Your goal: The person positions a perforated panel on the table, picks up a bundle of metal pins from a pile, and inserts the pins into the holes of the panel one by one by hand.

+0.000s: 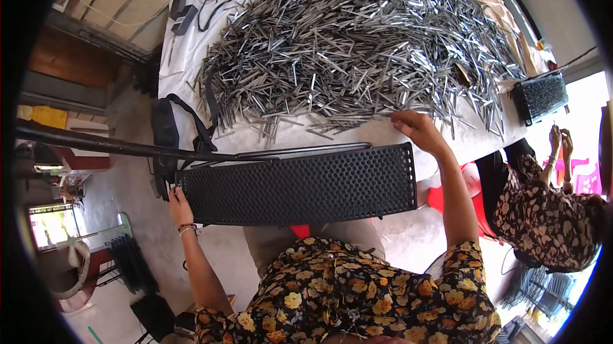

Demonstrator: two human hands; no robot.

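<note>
In the head view, the left hand (179,203) is grasping the left end of a black perforated panel (297,184), its fingers lying at the edge and a bracelet (186,227) circling the wrist. The panel is stretching from left to right just in front of the person's body, between the flowered shirt (345,293) and the near edge of the table (469,117). Its rows of round holes are facing up toward the camera.

The right hand (418,130) is hovering beyond the far right corner of the panel, at the near edge of a wide heap of thin metal strips (357,44). Its thumb and forefinger are coming close together, pointing left; whether they are pinching a strip, one cannot tell.

The heap is covering most of the white-topped table, with loose strips lying scattered along its near side. A black bag (166,127) with a strap is resting by the table's left edge, and dark blocks (185,15) are lying farther off on the left. A dark bar (96,143) is running in from the left toward the panel. On the right, a black bristly rack (539,98) is standing at the table's edge, and a co-worker (549,216) is sitting near it, both hands raised.
</note>
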